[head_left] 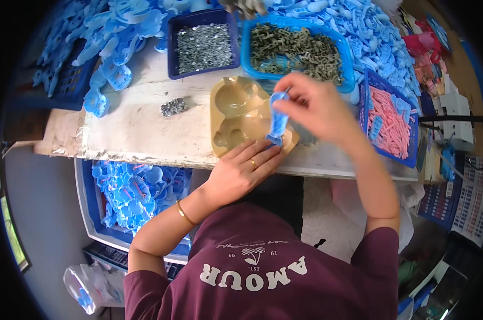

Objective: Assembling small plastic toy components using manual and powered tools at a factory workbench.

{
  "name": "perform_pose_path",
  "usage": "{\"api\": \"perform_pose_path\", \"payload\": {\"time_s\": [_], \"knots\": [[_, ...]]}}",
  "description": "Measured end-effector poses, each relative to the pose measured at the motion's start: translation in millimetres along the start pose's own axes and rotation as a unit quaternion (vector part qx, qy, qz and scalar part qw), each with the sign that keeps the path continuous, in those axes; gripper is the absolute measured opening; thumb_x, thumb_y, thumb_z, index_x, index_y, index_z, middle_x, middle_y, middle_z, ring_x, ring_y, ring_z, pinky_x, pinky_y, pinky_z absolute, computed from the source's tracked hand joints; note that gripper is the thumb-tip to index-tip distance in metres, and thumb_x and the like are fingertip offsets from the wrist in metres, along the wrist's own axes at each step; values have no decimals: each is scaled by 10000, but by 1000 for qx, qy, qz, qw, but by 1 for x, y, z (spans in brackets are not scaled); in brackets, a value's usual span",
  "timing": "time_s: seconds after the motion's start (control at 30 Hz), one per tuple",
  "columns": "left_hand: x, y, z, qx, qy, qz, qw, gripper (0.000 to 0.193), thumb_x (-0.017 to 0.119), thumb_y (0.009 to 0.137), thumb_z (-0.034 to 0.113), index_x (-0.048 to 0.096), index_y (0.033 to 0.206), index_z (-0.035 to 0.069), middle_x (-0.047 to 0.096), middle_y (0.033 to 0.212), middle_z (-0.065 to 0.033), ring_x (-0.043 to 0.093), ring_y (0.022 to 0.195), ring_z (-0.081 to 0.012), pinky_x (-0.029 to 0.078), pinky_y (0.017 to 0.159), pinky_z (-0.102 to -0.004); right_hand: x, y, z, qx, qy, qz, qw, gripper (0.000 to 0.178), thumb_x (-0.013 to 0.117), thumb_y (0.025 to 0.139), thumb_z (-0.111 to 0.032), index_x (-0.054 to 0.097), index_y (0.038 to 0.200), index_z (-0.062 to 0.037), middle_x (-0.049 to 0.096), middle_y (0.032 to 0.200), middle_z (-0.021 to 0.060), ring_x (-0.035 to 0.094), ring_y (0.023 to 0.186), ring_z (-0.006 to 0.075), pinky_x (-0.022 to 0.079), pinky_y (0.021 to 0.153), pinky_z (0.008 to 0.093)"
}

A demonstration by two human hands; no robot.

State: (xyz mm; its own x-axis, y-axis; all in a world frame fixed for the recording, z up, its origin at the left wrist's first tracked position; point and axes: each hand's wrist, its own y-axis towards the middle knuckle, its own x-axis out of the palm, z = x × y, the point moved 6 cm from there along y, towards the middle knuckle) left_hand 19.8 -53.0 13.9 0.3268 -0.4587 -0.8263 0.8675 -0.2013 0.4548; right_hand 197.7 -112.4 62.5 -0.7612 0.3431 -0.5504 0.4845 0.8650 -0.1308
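On the table's near edge sits a tan molded holder [217, 120] with rounded hollows. A long blue plastic piece [278, 121] stands over its right part. My left hand [240, 172] lies with fingers stretched flat over the holder's front edge, fingertips by the lower end of the blue piece. At the upper end, my right hand [316, 106] pinches thumb and fingers together, slightly blurred. A small dark bit shows between its fingertips, too small to name. Left of the holder is a little heap of shiny metal bits [174, 107].
Behind stand a navy tray [172, 50] of small metal pieces and a light-blue tray [349, 64] of grey-brown metal clips. Blue plastic parts [380, 48] pile up behind. A purple basket [393, 152] at right holds pink sticks. Below left is a bin [86, 205] of blue parts.
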Motion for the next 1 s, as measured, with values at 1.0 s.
{"api": "perform_pose_path", "payload": {"time_s": [1.0], "knots": [[-167, -93, -107, -263, 206, 186, 924, 199, 796, 823, 109, 682, 984, 85, 651, 954, -62, 621, 924, -299, 516, 843, -426, 87, 7, -29, 1, 221, 7, 975, 163, 678, 996, -105, 655, 1128, -13, 677, 900, 17, 615, 760, 77, 515, 698, 249]]}}
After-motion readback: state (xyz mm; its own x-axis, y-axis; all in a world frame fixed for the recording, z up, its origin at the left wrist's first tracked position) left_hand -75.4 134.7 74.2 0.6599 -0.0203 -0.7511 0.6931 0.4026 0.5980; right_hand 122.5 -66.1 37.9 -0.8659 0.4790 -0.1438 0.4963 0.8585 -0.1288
